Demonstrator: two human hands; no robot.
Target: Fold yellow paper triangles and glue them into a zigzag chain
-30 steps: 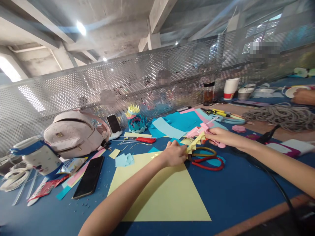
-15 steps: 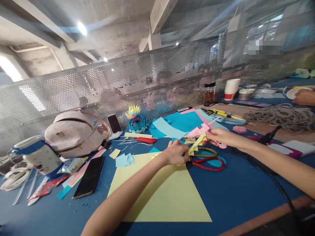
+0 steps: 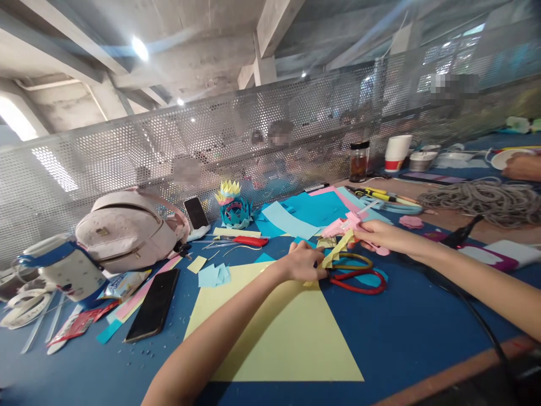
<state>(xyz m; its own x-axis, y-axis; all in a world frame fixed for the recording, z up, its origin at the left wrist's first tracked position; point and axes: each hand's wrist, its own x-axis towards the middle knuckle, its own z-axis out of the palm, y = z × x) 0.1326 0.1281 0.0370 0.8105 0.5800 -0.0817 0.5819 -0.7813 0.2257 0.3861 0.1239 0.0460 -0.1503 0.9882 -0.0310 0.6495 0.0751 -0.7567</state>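
Observation:
My right hand (image 3: 374, 232) is closed round a pink hot glue gun (image 3: 343, 226), its glue stick jutting out at the back. A folded yellow paper strip (image 3: 338, 248) runs from my left hand (image 3: 305, 262) toward the gun and my right fingers. The left fingers are curled on that strip, over the top edge of a large yellow sheet (image 3: 287, 332). Just right of my left hand lie scissors with red and yellow handles (image 3: 359, 288); their blades are hidden. Blue paper (image 3: 367, 277) shows beneath the handles.
Behind the hands lie blue sheets (image 3: 313, 208), a red-handled cutter (image 3: 251, 241) and a pointed paper model (image 3: 235, 211). On the left are a phone (image 3: 153, 304), a backpack (image 3: 127, 228) and a mug (image 3: 71, 273). A black cable (image 3: 477, 316) runs at right, near coiled grey cord (image 3: 486, 200).
The yellow strip has turned slightly between my hands, so its zigzag folds show less. Both hands stay almost in place.

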